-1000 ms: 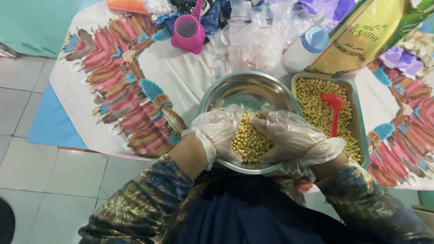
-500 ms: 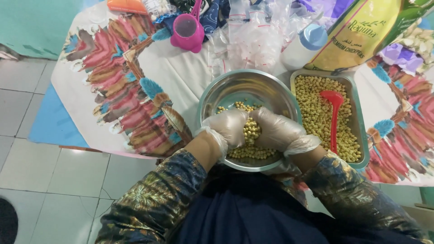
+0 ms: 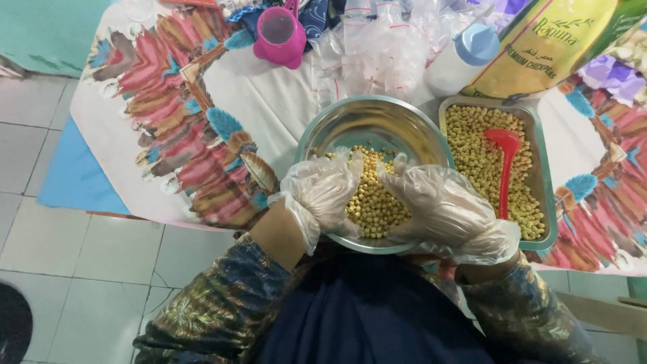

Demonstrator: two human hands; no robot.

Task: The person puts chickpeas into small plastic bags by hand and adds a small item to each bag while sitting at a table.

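Note:
A round steel bowl (image 3: 367, 121) sits at the table's near edge, part-filled with yellow chickpeas (image 3: 373, 202). Both my hands wear clear plastic gloves. My left hand (image 3: 323, 192) and my right hand (image 3: 441, 209) are cupped side by side in the bowl, with a heap of chickpeas gathered between their palms. To the right a rectangular metal tray (image 3: 547, 202) holds more chickpeas, and a red plastic spoon (image 3: 505, 165) lies in it.
A patterned cloth (image 3: 195, 128) covers the table. At the back stand a pink cup (image 3: 280, 37), clear plastic bags (image 3: 384, 47), a white bottle with a blue cap (image 3: 461, 57) and a large yellow-green bag (image 3: 552, 40). Grey floor tiles (image 3: 87, 263) lie to the left.
My hands pushed deeper into the bowl half a second ago, then came back towards me with chickpeas scooped up between them.

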